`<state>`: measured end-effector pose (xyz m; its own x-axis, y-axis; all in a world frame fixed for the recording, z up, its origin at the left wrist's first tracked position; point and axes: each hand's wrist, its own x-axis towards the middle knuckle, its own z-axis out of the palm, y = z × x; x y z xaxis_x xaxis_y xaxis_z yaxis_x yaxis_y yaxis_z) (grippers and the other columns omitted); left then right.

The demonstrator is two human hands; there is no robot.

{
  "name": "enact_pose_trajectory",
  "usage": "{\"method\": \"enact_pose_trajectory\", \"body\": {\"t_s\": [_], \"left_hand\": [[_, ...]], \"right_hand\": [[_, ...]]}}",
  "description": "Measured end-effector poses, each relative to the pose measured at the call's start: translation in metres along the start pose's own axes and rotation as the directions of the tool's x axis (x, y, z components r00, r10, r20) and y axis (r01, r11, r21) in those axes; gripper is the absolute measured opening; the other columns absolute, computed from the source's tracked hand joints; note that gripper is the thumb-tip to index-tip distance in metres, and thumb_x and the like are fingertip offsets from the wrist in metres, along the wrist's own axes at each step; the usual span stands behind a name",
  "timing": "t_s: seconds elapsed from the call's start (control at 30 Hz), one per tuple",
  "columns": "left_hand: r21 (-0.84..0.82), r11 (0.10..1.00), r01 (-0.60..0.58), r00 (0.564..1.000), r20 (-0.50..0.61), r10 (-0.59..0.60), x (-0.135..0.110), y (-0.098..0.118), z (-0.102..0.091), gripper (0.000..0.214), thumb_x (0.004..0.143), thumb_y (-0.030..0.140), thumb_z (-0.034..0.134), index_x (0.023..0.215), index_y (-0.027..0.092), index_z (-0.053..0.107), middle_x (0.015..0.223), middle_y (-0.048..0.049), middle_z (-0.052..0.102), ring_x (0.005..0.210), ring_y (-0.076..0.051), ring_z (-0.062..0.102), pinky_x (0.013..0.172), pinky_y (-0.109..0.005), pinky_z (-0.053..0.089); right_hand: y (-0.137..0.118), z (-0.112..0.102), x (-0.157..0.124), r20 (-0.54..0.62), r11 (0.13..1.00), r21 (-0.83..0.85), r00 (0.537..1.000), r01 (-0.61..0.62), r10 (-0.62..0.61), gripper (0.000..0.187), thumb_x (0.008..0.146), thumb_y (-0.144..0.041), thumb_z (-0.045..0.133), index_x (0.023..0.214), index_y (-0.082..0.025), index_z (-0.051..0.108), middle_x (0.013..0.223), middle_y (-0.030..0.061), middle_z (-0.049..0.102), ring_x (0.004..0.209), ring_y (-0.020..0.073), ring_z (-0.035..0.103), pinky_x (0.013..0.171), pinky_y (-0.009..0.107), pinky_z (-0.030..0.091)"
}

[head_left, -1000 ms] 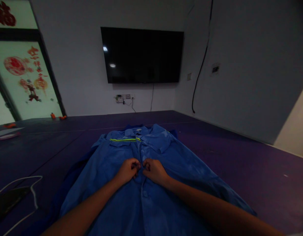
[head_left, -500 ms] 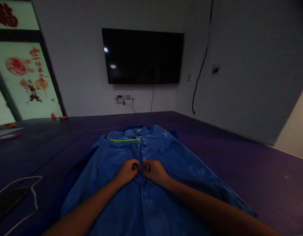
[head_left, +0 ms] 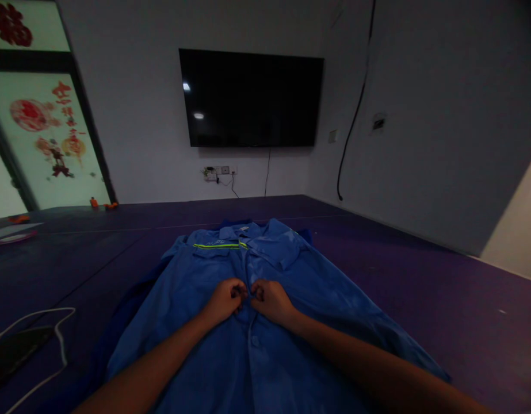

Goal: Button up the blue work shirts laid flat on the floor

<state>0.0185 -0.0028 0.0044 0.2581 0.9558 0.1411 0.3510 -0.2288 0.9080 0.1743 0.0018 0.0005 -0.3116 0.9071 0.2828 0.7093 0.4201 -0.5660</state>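
A blue work shirt point(head_left: 286, 351) with a yellow-green stripe across the chest lies spread face up, its collar pointing away from me. Both hands meet at its front placket, around mid-chest. My left hand point(head_left: 227, 299) is closed in a pinch on the placket's left edge. Opposite it, my right hand point(head_left: 271, 300) pinches the right edge, the fingertips of both nearly touching. Whatever small part sits between the fingertips is hidden. Below the hands a button point(head_left: 255, 341) shows on the placket. Darker blue cloth point(head_left: 118, 328) peeks out under the shirt's left side.
The shirt rests on a purple floor point(head_left: 420, 276). At the lower left lie a dark flat device point(head_left: 19, 351) and a white cable point(head_left: 63, 339). Papers point(head_left: 15, 233) and small orange objects point(head_left: 110, 206) are farther left. A television point(head_left: 252, 100) hangs on the far wall.
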Motion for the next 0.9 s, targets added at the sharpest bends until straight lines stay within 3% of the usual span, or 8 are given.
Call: {"method": "enact_pose_trajectory", "body": {"t_s": [0.9], "left_hand": [[0.014,1.0,-0.005,1.0,-0.013,0.005,0.0028,-0.0045,0.0009,0.008,0.07,0.022,0.05,0.071,0.015,0.054,0.046,0.0043,0.05,0.039,-0.01,0.047,0.041,-0.019,0.035]], "right_hand": [[-0.0002,0.0013,0.0006,-0.012,1.0,0.025,1.0,-0.01,0.01,0.018,0.06,-0.018,0.057,0.078,-0.017,0.06,0.058,-0.0034,0.058,0.052,0.0087,0.051,0.049,0.018,0.03]]}}
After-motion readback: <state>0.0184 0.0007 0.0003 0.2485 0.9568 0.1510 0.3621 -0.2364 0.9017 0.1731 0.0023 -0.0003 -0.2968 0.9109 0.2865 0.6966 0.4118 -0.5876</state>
